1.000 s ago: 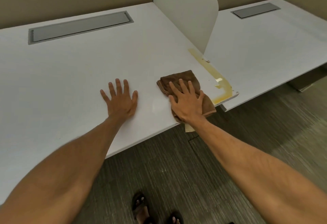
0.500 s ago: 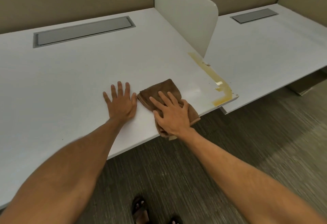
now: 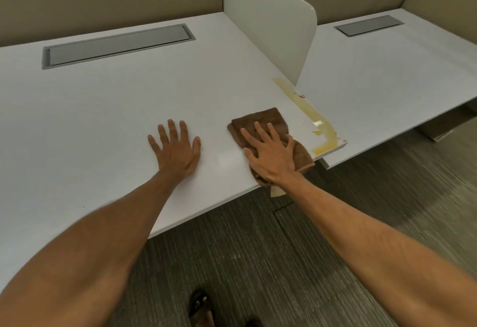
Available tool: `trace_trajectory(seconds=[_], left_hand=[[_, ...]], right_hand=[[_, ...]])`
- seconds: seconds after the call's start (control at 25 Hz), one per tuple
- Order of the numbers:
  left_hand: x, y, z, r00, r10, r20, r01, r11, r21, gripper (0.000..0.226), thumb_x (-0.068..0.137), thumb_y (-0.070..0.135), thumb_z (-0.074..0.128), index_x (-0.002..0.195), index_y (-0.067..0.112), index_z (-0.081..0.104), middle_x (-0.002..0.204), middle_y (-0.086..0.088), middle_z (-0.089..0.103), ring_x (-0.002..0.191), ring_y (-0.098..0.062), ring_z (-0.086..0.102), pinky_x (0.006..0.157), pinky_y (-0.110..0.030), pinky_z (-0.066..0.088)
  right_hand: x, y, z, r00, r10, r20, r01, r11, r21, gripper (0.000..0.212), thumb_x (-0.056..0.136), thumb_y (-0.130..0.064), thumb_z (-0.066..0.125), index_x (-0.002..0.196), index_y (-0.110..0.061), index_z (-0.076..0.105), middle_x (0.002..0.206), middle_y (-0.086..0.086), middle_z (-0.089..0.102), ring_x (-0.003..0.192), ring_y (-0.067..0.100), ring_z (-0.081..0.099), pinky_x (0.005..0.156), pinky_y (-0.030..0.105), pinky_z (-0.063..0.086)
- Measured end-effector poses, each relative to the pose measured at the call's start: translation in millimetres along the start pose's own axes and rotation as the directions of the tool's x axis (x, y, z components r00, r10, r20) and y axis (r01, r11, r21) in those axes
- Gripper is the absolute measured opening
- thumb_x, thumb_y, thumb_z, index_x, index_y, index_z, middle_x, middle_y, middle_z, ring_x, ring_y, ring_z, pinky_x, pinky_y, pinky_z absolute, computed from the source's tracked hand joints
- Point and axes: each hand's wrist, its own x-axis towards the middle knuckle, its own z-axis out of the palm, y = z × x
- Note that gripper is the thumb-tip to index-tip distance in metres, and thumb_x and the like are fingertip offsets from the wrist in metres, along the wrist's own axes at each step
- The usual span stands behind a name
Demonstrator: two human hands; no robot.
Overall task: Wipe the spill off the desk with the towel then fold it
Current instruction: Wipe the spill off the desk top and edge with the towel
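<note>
A brown towel (image 3: 265, 120), folded over on itself, lies on the white desk (image 3: 103, 109) near its front right corner. My right hand (image 3: 271, 156) presses flat on top of the towel with fingers spread. The towel's near part hangs slightly past the desk's front edge. A yellow spill (image 3: 324, 138) runs along the desk's right edge to the corner, just right of the towel. My left hand (image 3: 176, 151) rests flat and empty on the desk, left of the towel.
A white divider panel (image 3: 271, 29) stands upright behind the spill, separating a second desk (image 3: 387, 81) on the right. Grey cable trays (image 3: 116, 45) sit at the back. The desk's front edge drops to dark floor, with my sandalled foot (image 3: 201, 306) below.
My right hand slid the towel left toward my left hand, then back right next to the spill. My left hand stayed flat in place.
</note>
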Motion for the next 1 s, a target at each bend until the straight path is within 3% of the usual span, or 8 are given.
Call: trace_trajectory(seconds=[0.12, 0.28, 0.44, 0.6, 0.72, 0.84, 1.0], left_hand=[[3.5, 5.3, 2.9, 1.000, 0.007, 0.006, -0.007, 1.000, 0.006, 0.073, 0.099, 0.054, 0.018, 0.156, 0.009, 0.003, 0.163, -0.018, -0.002, 0.151, -0.032, -0.004, 0.119, -0.056, -0.005], [10.5, 3.1, 4.1, 0.999, 0.036, -0.013, -0.035, 0.999, 0.013, 0.077, 0.099, 0.054, 0.020, 0.155, 0.004, 0.004, 0.164, -0.015, -0.001, 0.152, -0.027, -0.003, 0.121, -0.052, -0.004], [18.3, 12.2, 4.2, 0.999, 0.033, -0.004, -0.033, 0.999, -0.026, 0.082, 0.098, 0.055, 0.025, 0.153, -0.002, 0.004, 0.163, -0.016, -0.002, 0.152, -0.027, -0.002, 0.121, -0.051, -0.005], [26.4, 32.6, 5.0, 1.000, -0.001, 0.021, 0.002, 0.999, -0.046, 0.087, 0.096, 0.059, 0.024, 0.152, -0.003, 0.001, 0.163, -0.019, -0.005, 0.152, -0.029, -0.006, 0.119, -0.054, -0.008], [38.6, 62.3, 4.7, 0.996, 0.085, 0.032, -0.083, 0.996, -0.041, 0.082, 0.096, 0.059, 0.024, 0.154, 0.004, 0.003, 0.164, -0.013, -0.005, 0.152, -0.026, -0.006, 0.119, -0.054, -0.009], [53.8, 102.6, 5.8, 0.992, 0.126, 0.022, -0.124, 0.990, -0.064, 0.080, 0.096, 0.058, 0.023, 0.155, 0.007, 0.004, 0.164, -0.011, -0.003, 0.152, -0.025, -0.005, 0.119, -0.054, -0.009], [70.9, 120.0, 8.8, 0.992, 0.129, 0.003, -0.129, 0.989, -0.067, 0.080, 0.095, 0.060, 0.023, 0.155, 0.009, 0.006, 0.165, -0.009, -0.001, 0.152, -0.026, -0.005, 0.119, -0.054, -0.010]], right_hand=[[1.6, 3.4, 1.3, 0.995, -0.099, 0.010, 0.099, 0.995, 0.029, 0.053, 0.094, -0.056, 0.024, 0.146, -0.053, 0.017, 0.162, -0.012, 0.013, 0.150, 0.017, 0.008, 0.112, 0.061, 0.012], [6.8, 41.5, -2.6, 0.994, -0.110, -0.018, 0.111, 0.992, 0.064, 0.049, 0.094, -0.056, 0.027, 0.142, -0.057, 0.023, 0.161, -0.016, 0.017, 0.149, 0.011, 0.010, 0.112, 0.057, 0.010], [20.4, 79.8, -9.4, 0.999, -0.006, -0.032, 0.009, 0.997, 0.076, 0.048, 0.095, -0.054, 0.031, 0.142, -0.056, 0.025, 0.160, -0.014, 0.019, 0.149, 0.013, 0.009, 0.116, 0.056, 0.000], [24.8, 70.6, -8.2, 0.989, 0.128, -0.076, -0.122, 0.990, 0.074, 0.051, 0.093, -0.051, 0.033, 0.144, -0.051, 0.028, 0.160, -0.009, 0.022, 0.149, 0.017, 0.013, 0.116, 0.056, 0.008], [14.5, 64.7, -6.1, 0.998, 0.010, -0.070, -0.008, 0.999, 0.038, 0.053, 0.093, -0.051, 0.030, 0.146, -0.049, 0.025, 0.160, -0.010, 0.021, 0.148, 0.015, 0.015, 0.115, 0.054, 0.015], [12.9, 105.5, -16.4, 0.997, -0.074, -0.017, 0.074, 0.996, 0.045, 0.050, 0.095, -0.053, 0.029, 0.144, -0.055, 0.024, 0.160, -0.014, 0.019, 0.149, 0.012, 0.013, 0.116, 0.052, 0.016], [27.9, 142.8, -24.1, 0.993, 0.106, -0.043, -0.103, 0.992, 0.067, 0.047, 0.097, -0.049, 0.034, 0.144, -0.054, 0.027, 0.160, -0.012, 0.022, 0.148, 0.013, 0.014, 0.117, 0.050, 0.013]])
